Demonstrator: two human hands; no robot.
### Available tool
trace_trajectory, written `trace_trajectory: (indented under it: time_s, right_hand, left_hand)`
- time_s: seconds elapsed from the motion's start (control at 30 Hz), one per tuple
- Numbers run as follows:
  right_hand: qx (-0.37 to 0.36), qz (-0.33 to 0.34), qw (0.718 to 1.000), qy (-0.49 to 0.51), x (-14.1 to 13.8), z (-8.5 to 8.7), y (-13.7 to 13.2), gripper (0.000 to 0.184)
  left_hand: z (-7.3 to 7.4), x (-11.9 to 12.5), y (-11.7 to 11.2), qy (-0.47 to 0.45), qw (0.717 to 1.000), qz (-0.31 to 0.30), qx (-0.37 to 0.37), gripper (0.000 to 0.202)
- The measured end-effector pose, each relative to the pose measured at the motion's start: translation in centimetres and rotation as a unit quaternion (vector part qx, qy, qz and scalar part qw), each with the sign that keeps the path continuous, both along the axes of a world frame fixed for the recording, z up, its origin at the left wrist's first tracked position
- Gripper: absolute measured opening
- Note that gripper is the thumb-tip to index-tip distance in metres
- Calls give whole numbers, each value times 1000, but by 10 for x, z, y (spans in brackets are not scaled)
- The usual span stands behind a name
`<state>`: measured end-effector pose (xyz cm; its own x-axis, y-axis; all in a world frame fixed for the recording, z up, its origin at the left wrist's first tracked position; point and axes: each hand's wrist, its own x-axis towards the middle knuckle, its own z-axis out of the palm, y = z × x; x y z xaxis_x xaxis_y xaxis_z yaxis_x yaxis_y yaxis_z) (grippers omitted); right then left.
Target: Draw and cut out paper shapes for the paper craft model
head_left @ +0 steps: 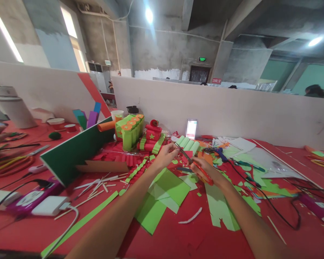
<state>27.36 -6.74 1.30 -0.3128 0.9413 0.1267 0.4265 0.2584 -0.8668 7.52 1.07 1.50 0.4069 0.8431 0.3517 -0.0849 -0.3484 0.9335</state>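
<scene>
While the right hand grips scissors, the left hand curls near their tips, its hold unclear.

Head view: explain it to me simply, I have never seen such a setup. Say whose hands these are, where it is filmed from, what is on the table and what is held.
There is no machine here, just a person's two bare hands. The one picture comes from a camera worn on that person's head, looking forward and down, so the forearms reach in from the bottom edge.

The right hand holds scissors. The left hand is by the blade tips; whether it pinches something is too small to tell.

On the red table lie green sheets, pale green rolls, white sticks, a blue glue gun and a purple power strip. A dark green board stands to the left.
</scene>
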Motion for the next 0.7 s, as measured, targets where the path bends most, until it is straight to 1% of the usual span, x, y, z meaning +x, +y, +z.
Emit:
trace_trajectory:
  time_s: [0.2,0.47,0.7]
  right_hand:
    - [2,-9,1000,-18,0,0,1,54]
    - [1,-18,1000,-24,3,-6,6,52]
    - [-2,-19,1000,-10,3,-9,8,48]
  left_hand:
    - [-3,0,3,8,1000,-8,11,24]
    - [-5,0,5,18,1000,2,20,23]
    - [-7,0,7,8,1000,-2,14,22]
